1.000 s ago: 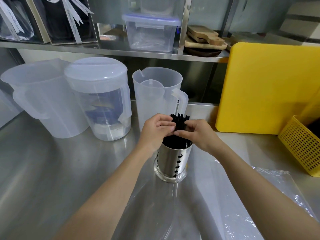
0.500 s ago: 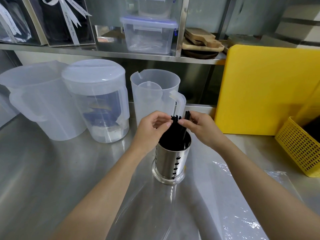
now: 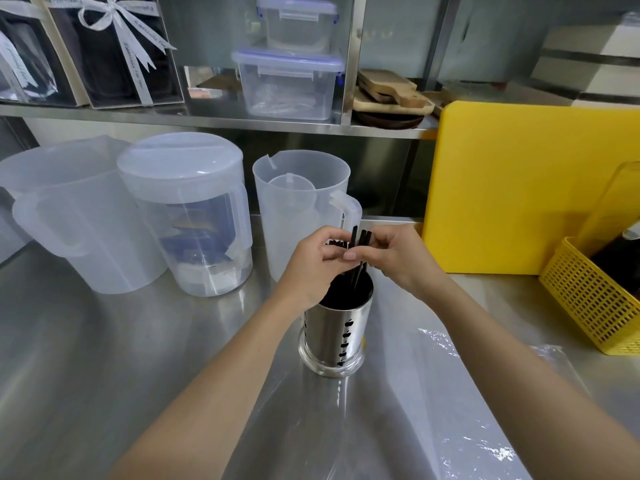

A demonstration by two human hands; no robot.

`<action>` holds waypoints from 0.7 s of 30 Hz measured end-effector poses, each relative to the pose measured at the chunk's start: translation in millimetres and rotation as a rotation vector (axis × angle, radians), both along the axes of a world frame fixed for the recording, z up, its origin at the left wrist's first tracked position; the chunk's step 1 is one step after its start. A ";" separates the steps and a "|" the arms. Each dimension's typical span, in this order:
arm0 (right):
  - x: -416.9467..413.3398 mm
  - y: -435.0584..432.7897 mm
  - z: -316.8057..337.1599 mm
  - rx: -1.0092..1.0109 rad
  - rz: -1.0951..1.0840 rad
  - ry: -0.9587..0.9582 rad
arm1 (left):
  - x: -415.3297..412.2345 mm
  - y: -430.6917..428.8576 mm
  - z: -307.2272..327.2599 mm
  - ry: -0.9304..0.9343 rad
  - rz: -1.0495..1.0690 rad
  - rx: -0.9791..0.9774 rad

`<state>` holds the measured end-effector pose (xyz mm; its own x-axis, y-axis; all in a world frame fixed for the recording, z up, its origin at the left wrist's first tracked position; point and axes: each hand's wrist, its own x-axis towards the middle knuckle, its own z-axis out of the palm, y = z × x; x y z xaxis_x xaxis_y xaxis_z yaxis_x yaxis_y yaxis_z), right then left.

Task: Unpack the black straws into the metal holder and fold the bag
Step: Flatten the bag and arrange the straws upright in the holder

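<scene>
A perforated metal holder (image 3: 337, 336) stands upright on the steel counter in the middle of the view. Black straws (image 3: 360, 242) stick up out of it, leaning slightly. My left hand (image 3: 311, 268) and my right hand (image 3: 394, 254) meet just above the holder's mouth, both pinching the straws near their tops. The lower parts of the straws are hidden by my fingers and the holder. The clear plastic bag (image 3: 433, 410) lies flat and crinkled on the counter in front of the holder, under my forearms.
Three translucent plastic jugs (image 3: 194, 216) stand behind and left of the holder. A yellow cutting board (image 3: 519, 188) leans at the right, with a yellow perforated basket (image 3: 592, 299) beside it. A shelf above carries clear lidded boxes (image 3: 287, 84) and wooden boards (image 3: 391, 95).
The bundle of straws has spread out and sunk lower into the holder. Both hands stay at the straw tops, now pinching a few that stand higher than the others.
</scene>
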<state>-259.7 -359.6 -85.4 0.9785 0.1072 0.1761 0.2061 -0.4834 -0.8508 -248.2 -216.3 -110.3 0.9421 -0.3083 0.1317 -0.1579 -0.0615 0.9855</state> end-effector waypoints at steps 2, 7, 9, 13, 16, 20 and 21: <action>-0.4 0.2 -1.1 0.003 0.000 0.018 | -0.4 1.7 -1.7 0.004 -0.008 -0.011; 1.4 3.0 -5.2 0.040 0.007 0.055 | 1.1 5.1 -4.6 0.016 0.009 -0.010; 2.3 3.8 -7.0 0.049 0.006 0.058 | 1.5 5.6 -5.7 0.026 0.009 -0.006; 1.8 3.9 -6.4 0.074 -0.023 -0.014 | 1.7 5.8 -8.0 0.010 0.027 -0.003; 2.9 0.4 1.2 0.087 -0.103 -0.137 | 2.4 8.0 -8.8 -0.097 0.097 0.086; 4.2 -2.0 22.0 0.077 -0.110 -0.235 | 1.2 7.5 3.8 -0.245 0.134 0.170; 4.0 -1.3 27.8 0.072 -0.095 -0.256 | 1.6 6.6 9.9 -0.252 0.105 0.167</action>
